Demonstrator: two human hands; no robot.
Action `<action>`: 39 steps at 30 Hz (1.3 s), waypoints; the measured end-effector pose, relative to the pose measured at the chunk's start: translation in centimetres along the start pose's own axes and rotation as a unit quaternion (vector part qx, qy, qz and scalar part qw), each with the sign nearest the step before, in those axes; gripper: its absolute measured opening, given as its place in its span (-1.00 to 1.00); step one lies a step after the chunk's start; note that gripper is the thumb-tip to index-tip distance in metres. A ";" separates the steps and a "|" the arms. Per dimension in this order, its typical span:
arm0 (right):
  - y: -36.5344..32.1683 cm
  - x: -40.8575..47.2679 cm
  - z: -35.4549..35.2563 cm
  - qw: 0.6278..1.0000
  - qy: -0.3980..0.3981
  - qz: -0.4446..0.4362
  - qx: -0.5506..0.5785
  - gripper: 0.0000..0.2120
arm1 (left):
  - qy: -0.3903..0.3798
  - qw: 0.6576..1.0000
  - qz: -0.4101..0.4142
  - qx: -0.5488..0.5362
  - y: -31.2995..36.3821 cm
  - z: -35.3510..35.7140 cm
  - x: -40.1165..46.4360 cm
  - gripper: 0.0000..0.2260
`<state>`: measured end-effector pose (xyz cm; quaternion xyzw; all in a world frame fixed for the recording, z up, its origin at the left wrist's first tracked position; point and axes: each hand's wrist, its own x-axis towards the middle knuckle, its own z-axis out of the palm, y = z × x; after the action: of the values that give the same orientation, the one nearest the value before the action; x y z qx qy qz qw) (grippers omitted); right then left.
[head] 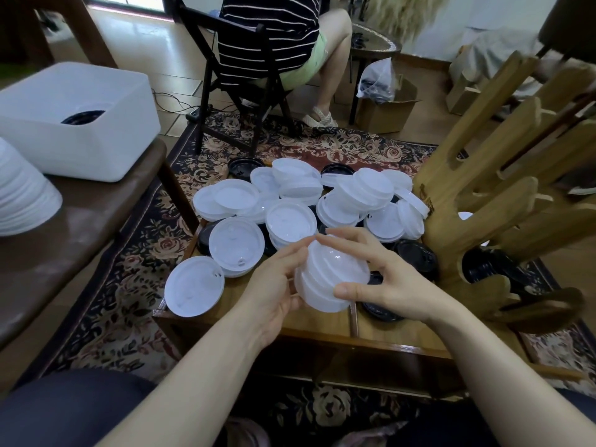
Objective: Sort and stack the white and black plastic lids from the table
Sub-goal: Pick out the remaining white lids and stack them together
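Note:
A short stack of white lids (332, 275) is held above the near edge of the low wooden table (254, 312). My left hand (274, 285) cups its left side, and my right hand (387, 279) grips it from the right, thumb on the front rim. Beyond them lies a heap of loose white lids (322, 201), with black lids (416, 256) showing under and around it. One white lid (194, 286) hangs over the table's left corner.
A white bin (74, 121) with black lids inside sits on a brown bench at left, beside a stack of white lids (22, 195). A wooden hand-shaped rack (490, 201) stands at the table's right. A person sits on a black chair (245, 75) behind.

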<state>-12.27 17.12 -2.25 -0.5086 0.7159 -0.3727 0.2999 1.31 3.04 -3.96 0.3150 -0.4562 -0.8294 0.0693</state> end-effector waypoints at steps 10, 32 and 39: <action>0.2 0.0 0.2 1.000 -0.001 0.000 0.003 -0.33 | -0.050 0.998 0.032 0.030 -0.1 -0.1 -0.1 -0.48; 4.8 0.4 -0.6 0.981 0.129 0.113 -0.088 -0.15 | 0.088 0.990 0.081 -0.078 -0.2 -1.8 1.4 -0.65; 6.7 1.6 2.0 0.951 0.109 0.126 -0.262 0.05 | 0.107 0.987 0.075 -0.096 -0.3 -1.9 1.8 -0.66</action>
<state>-14.55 16.54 -9.03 -0.4311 0.8748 -0.1848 0.1210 1.06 1.10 -5.74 0.3585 -0.3869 -0.8234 0.2092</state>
